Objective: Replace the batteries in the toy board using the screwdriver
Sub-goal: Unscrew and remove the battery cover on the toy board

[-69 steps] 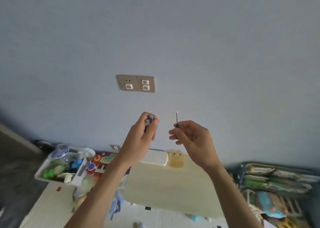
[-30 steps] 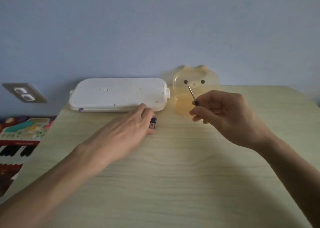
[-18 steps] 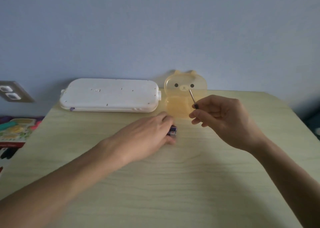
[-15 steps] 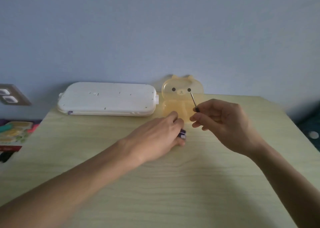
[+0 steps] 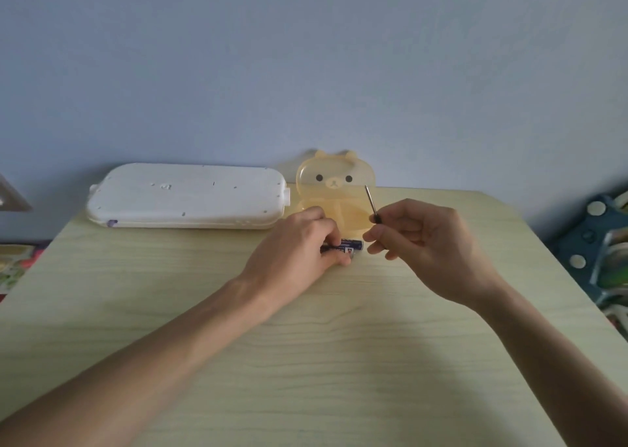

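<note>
Left hand (image 5: 299, 246) palm-down on counter (image 5: 339, 361), fingers closed on batteries (image 5: 348, 244), probably pinning them against rolling. Right hand (image 5: 421, 239) pinching screwdriver (image 5: 371, 202), tip up, likely kept ready. Board (image 5: 187, 195) face-down at far left edge, untouched, well apart from both hands. Bear case (image 5: 334, 188) just right of board.

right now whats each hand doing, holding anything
Left hand: closed over the batteries, which lie on the table.
Right hand: closed on the screwdriver, shaft pointing up.
</note>
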Demonstrator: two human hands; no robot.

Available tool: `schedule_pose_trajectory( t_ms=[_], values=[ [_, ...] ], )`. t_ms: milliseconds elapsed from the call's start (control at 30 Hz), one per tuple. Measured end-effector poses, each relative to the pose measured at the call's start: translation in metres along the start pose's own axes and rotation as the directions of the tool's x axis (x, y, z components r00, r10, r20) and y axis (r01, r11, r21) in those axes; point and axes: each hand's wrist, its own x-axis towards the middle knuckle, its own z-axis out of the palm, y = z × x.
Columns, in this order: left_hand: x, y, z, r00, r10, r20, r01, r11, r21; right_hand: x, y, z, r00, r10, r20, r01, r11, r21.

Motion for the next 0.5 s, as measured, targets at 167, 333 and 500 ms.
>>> schedule_pose_trajectory(
  t_ms=[167,333,500],
  values=[
    [0.000,0.001,0.005,0.998,-0.031,-0.050,0.031,0.999,0.012,-0.002,-0.001,-0.001,1.000,0.011,0.001,-0.011,1.000,-0.030],
    [0.005,0.001,-0.024,0.998,-0.008,-0.065,0.011,0.999,0.049,-0.005,-0.001,-0.004,1.000,0.018,0.001,-0.018,0.999,-0.027],
    [0.015,-0.060,-0.114,0.995,-0.086,0.046,0.073,0.969,0.238,-0.008,-0.001,-0.007,1.000,0.026,-0.001,-0.026,1.000,-0.018]
  ],
)
